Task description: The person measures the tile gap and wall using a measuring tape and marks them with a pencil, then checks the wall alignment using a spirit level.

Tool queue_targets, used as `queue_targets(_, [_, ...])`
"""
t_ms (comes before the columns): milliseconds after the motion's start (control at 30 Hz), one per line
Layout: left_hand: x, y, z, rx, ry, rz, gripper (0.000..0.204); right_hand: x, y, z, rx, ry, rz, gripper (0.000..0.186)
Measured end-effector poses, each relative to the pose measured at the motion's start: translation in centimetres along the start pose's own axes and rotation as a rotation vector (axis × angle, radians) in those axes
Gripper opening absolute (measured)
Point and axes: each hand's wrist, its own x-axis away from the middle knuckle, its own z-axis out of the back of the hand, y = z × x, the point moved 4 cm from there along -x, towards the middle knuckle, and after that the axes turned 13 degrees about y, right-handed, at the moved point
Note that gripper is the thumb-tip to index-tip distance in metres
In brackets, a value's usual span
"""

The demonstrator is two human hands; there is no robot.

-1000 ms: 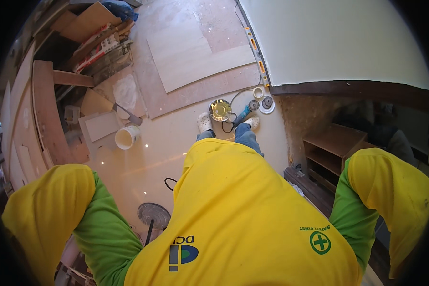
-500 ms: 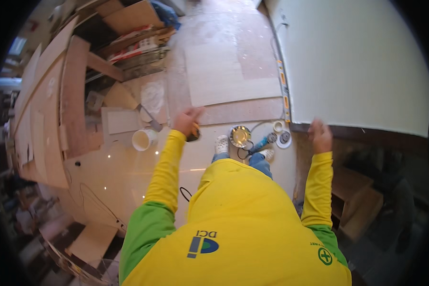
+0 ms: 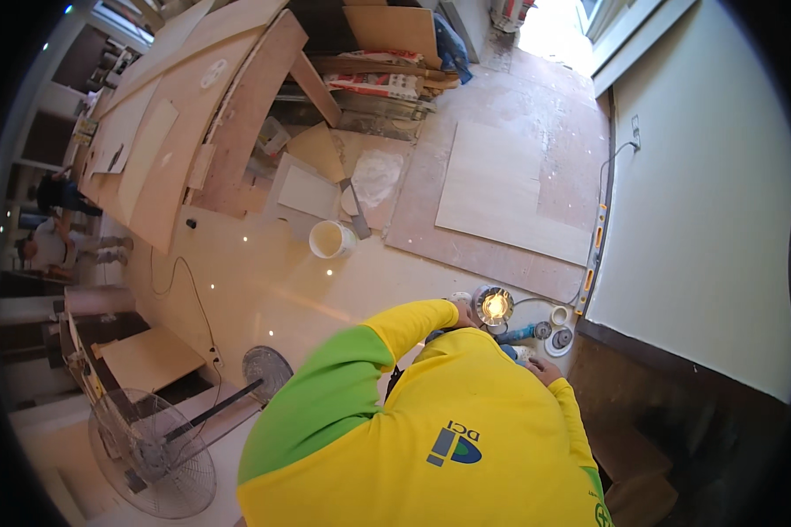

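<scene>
At my waist, my left hand (image 3: pixel 462 314) is beside the round shiny metal object (image 3: pixel 494 305), its fingers mostly hidden by my shirt. My right hand (image 3: pixel 545 372) lies at the right side of my waist, fingers curled, whatever they hold hidden. Near my feet are a blue power tool (image 3: pixel 520 334) with a cord, a small white tub (image 3: pixel 559 315) and a dark disc (image 3: pixel 561 341) on a white lid. An orange-and-silver spirit level (image 3: pixel 595 255) lies along the edge of the pale panel at right.
Boards (image 3: pixel 154 140) lean over a wooden frame at left, near two people (image 3: pixel 57 193). A white bucket (image 3: pixel 331 234), pale sheets (image 3: pixel 510 189) and stacked offcuts (image 3: pixel 387 83) lie ahead. A standing fan (image 3: pixel 149 448) is at lower left. A pale panel (image 3: pixel 694 246) stands right; a bright doorway (image 3: pixel 554 39) is ahead.
Both arms came forward, then dropped toward my waist. An orange-and-black object seen in my left hand earlier is out of sight. The view swung, bringing the fan and people into sight.
</scene>
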Motion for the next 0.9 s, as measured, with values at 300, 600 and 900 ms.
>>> queue_targets(300, [0.1, -3.0, 0.4, -0.150, 0.040, 0.092, 0.053, -2.4, -2.7, -5.8, 0.159, -0.183, 0.261, 0.041])
queue_targets(600, [2.4, -12.3, 1.6, -0.208, 0.049, 0.411, 0.054, -4.2, -0.7, -7.0, 0.281, -0.200, 0.250, 0.040])
queue_targets(900, [-2.4, -19.4, -1.0, -0.029, -0.036, 0.472, 0.033, -0.8, 2.9, -4.3, 0.071, 0.154, 0.072, 0.042])
